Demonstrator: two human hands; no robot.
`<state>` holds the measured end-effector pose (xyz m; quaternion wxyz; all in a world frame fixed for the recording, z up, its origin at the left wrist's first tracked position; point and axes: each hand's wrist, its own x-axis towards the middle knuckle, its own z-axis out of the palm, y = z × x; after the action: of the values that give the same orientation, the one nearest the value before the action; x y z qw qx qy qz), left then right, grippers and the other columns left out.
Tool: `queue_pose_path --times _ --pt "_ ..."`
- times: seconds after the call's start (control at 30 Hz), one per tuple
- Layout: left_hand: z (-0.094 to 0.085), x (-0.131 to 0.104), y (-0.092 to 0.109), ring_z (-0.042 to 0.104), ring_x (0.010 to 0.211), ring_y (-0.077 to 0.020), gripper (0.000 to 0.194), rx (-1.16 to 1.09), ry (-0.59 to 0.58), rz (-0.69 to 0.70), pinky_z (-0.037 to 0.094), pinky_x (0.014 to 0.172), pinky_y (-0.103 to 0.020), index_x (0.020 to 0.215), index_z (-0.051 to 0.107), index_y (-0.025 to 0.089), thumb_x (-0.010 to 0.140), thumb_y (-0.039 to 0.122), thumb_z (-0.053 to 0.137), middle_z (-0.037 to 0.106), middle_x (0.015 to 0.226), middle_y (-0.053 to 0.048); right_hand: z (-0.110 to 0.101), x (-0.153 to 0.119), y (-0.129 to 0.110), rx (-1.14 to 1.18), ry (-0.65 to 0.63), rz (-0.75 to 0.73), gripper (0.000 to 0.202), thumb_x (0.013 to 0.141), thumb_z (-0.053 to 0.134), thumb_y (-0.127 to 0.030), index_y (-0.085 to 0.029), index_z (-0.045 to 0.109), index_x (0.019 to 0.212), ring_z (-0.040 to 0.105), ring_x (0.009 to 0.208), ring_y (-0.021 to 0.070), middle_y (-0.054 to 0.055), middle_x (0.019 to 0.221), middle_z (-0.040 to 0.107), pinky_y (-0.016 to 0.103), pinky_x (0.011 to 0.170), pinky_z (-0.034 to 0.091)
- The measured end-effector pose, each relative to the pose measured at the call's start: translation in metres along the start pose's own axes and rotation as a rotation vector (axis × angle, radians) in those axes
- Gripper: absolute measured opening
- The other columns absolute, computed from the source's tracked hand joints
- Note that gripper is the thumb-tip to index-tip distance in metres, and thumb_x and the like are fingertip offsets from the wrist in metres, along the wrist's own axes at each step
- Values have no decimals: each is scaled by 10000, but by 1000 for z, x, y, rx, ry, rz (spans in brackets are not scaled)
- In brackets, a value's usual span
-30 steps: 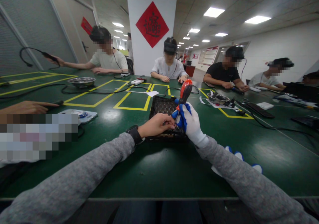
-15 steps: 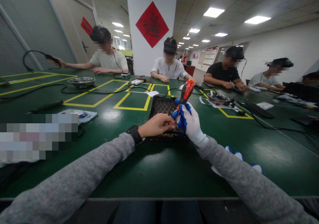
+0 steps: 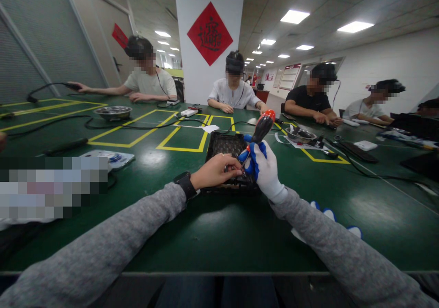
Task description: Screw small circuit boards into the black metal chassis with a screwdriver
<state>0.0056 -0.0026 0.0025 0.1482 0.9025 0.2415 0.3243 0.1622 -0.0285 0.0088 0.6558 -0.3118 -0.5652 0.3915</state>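
Note:
In my right hand (image 3: 266,168), which wears a white and blue work glove, is a screwdriver (image 3: 264,126) with a red and black handle. Its handle leans up and to the right, and its shaft points down to the fingertips of my left hand (image 3: 221,170). The left hand is bare, with thumb and fingers pinched close to the screwdriver's tip; what they pinch is too small to make out. Both hands are over a black plastic tray-like piece (image 3: 224,142) with a grid-like inside. My hands cover much of its front and right side.
A spare glove (image 3: 328,215) lies beneath my right forearm. Metal bowls (image 3: 113,112) (image 3: 301,135), a plastic packet (image 3: 120,158), cables (image 3: 58,125) and a white power strip (image 3: 188,112) lie about the green table (image 3: 206,248). Several people sit across it.
The screwdriver's handle has tilted further to the right, with my right hand turning slightly. My left hand stays almost where it was. At far left, a person's held black tool has lowered.

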Motion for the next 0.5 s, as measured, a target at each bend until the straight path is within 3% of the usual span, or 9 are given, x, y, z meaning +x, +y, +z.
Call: queue_pose_path --times 0.13,0.23,0.33,0.47,0.5 --pt "-7 -1 5 538 770 -142 298 29 174 -64 403 730 -271 925 607 149 843 408 483 622 849 -42 -2 -4 -3 -133 225 -263 347 851 476 -392 -241 475 1163 553 562 85 3 809 621 233 544 487" --pt "-13 -3 7 529 726 -139 374 -82 253 -97 409 701 -273 873 592 139 884 440 370 602 781 -42 -9 -2 -2 -341 218 -511 368 796 570 -316 -261 503 1154 611 902 174 51 1061 602 359 799 523" --pt "-12 -5 11 534 638 -125 453 -438 179 -101 423 600 -248 987 533 143 890 505 279 594 733 -35 -16 1 2 -621 56 -691 307 757 605 -205 -267 598 1058 546 1079 203 47 1169 552 392 924 474" --pt "-5 -5 23 543 558 -105 551 -749 -98 -207 408 488 -207 1237 329 195 798 462 529 609 764 -18 -16 -2 6 -785 -14 -735 313 790 517 -134 -273 631 1045 543 1080 180 37 1187 533 357 927 470" --pt "-5 -4 25 506 500 -84 570 -767 -98 -246 380 450 -191 1254 309 205 791 434 549 588 726 3 -14 -3 5 -795 -13 -725 322 796 505 -135 -273 624 1061 536 1092 180 38 1199 528 356 934 462"
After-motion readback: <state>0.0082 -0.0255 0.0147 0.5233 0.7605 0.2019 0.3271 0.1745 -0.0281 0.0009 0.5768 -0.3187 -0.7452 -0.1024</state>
